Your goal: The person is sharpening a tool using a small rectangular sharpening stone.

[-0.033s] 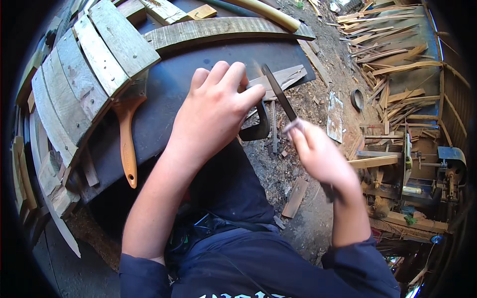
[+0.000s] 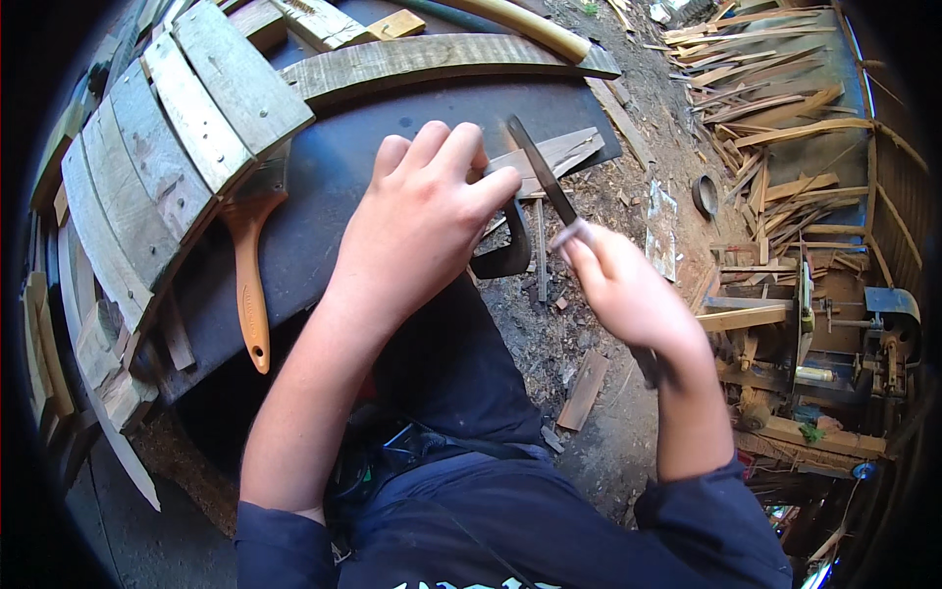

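My left hand (image 2: 422, 201) is closed over the table's near right corner, its fingers curled. A dark curved metal piece (image 2: 512, 253) sticks out below those fingers; whatever else they grip is hidden. My right hand (image 2: 623, 285), a little blurred, is wrapped round the near end of a long, flat, dark metal tool (image 2: 543, 172) that looks like a file. Its tip points away and left, just right of my left fingers. Behind it a pale, split strip of wood (image 2: 574, 155) lies at the table's edge.
A brush with an orange handle (image 2: 252, 294) lies on the dark table (image 2: 334, 177), beside a curved panel of nailed slats (image 2: 162, 147). Across the far side runs a curved board (image 2: 432, 64). Wood scraps (image 2: 584, 391) litter the floor; machinery (image 2: 888, 329) stands at right.
My right hand has shifted slightly left with the flat metal tool, whose tip has moved away and left. My left hand has hardly moved.
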`<state>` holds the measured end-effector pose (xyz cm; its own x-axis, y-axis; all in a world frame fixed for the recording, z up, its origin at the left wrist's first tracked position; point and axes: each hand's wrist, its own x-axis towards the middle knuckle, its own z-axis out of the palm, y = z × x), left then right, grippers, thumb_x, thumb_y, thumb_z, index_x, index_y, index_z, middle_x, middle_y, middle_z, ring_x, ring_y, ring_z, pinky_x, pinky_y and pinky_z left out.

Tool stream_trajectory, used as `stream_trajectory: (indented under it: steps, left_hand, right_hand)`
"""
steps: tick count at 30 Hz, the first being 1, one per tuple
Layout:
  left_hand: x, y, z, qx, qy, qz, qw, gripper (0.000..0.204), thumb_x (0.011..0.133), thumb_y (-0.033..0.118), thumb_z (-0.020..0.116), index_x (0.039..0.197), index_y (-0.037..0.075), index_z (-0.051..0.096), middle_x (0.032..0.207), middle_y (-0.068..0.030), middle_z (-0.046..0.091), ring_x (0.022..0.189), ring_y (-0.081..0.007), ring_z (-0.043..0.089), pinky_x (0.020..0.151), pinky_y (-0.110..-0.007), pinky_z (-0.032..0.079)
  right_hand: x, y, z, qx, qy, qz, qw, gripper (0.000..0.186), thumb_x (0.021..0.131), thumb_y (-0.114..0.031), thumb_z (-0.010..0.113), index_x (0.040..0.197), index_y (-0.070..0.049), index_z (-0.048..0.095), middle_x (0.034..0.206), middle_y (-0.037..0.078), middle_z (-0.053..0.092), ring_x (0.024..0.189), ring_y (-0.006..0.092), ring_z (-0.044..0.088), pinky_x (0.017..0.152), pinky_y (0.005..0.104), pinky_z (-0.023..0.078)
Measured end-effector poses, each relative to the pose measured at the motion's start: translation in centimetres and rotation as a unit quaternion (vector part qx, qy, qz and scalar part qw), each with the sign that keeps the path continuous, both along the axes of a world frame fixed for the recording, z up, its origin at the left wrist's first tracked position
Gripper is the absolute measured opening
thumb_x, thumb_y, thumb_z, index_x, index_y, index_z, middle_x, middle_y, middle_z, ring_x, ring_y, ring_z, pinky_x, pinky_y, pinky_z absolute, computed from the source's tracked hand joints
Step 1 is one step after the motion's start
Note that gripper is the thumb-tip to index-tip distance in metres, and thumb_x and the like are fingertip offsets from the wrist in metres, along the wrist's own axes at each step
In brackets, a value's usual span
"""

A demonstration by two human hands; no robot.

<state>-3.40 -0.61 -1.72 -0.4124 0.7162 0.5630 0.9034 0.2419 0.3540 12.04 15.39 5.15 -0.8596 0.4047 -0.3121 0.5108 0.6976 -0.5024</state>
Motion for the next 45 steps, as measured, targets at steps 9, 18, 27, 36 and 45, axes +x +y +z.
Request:
stream_trajectory:
  steps: [9, 18, 27, 36, 45]
  left_hand:
    - [0.3, -0.5, -0.1, -0.020, 0.002, 0.013, 1.000, 0.027, 0.078, 0.015, 0.078, 0.103, 0.020, 0.072, 0.100, 0.0009, 0.060, 0.098, -0.0196, 0.059, 0.082, -0.037, 0.041]
    - [0.1, -0.3, -0.3, -0.012, -0.011, 0.015, 1.000, 0.031, 0.075, 0.013, 0.080, 0.104, 0.020, 0.072, 0.100, 0.0015, 0.060, 0.099, -0.0194, 0.059, 0.082, -0.037, 0.042]
    - [0.2, -0.5, 0.0, -0.009, -0.027, 0.007, 1.000, 0.035, 0.071, 0.011, 0.081, 0.104, 0.020, 0.072, 0.101, 0.0004, 0.061, 0.099, -0.0207, 0.059, 0.082, -0.038, 0.042]
    - [0.2, -0.8, -0.5, -0.005, -0.020, 0.011, 1.000, 0.036, 0.071, 0.012, 0.082, 0.104, 0.021, 0.072, 0.100, 0.0012, 0.061, 0.097, -0.0188, 0.060, 0.081, -0.037, 0.042]
    - [-0.1, -1.0, -0.5, 0.016, -0.013, 0.011, 1.000, 0.033, 0.072, 0.011, 0.081, 0.103, 0.020, 0.072, 0.099, 0.0012, 0.061, 0.098, -0.0206, 0.060, 0.082, -0.037, 0.043]
  right_hand:
    - [1.1, -1.3, -0.1, 0.014, -0.009, -0.024, 1.000, 0.026, 0.106, -0.017, 0.045, 0.108, 0.004, 0.061, 0.096, 0.031, 0.068, 0.096, 0.0517, 0.065, 0.080, 0.0495, 0.053]
    - [2.2, -1.6, -0.8, -0.018, -0.026, -0.057, 0.998, 0.025, 0.106, -0.014, 0.046, 0.110, 0.004, 0.062, 0.099, 0.029, 0.069, 0.100, 0.0472, 0.068, 0.083, 0.0484, 0.053]
    - [3.1, -1.6, -1.8, -0.022, 0.034, -0.032, 0.999, 0.024, 0.105, -0.015, 0.047, 0.108, 0.004, 0.062, 0.095, 0.032, 0.068, 0.098, 0.0507, 0.066, 0.079, 0.0530, 0.052]
    - [2.1, -1.9, -2.8, 0.009, 0.050, -0.021, 0.998, 0.028, 0.107, -0.017, 0.045, 0.111, 0.005, 0.061, 0.098, 0.029, 0.069, 0.093, 0.0487, 0.067, 0.079, 0.0508, 0.053]
    - [2.2, -2.1, -2.7, -0.008, 0.040, -0.035, 0.999, 0.024, 0.105, -0.013, 0.045, 0.107, 0.003, 0.062, 0.092, 0.028, 0.069, 0.091, 0.0460, 0.070, 0.077, 0.0486, 0.054]
